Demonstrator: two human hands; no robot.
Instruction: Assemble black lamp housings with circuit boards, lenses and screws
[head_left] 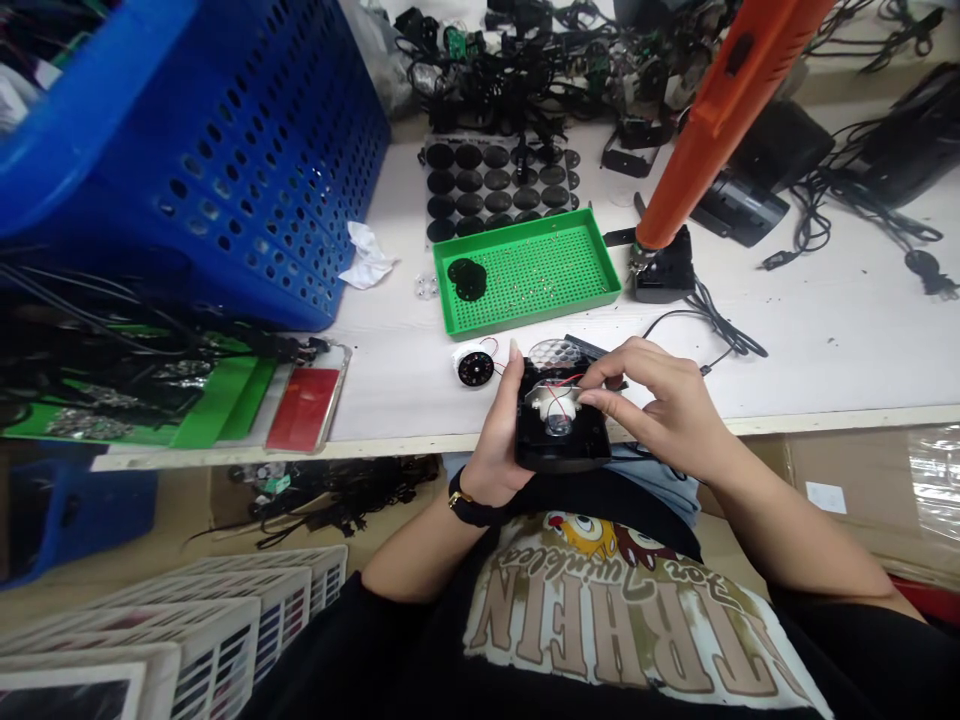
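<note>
Currently, a person in a printed black T-shirt (637,610) is working at the edge of a white surface (397,385); the left hand (499,440) is gripping a black housing (592,450) by its side, thumb pointing up, & is holding it just over the edge; the right hand (660,400) is pinching the rim of a white part (546,408) w/ thumb & fingertips; that part is sitting inside the housing w/ a clear bulb (557,426) & thin red wires (564,381) showing.

Just left of the hands, a round black-and-white unit (475,368) is lying on the surface; behind, a green tray (532,325) is holding black discs (469,279) & tiny metal bits; an orange tool (727,130) is slanting in from upper right, its lower end near a black box (667,275); a blue basket (262,170) is standing at far left.
</note>
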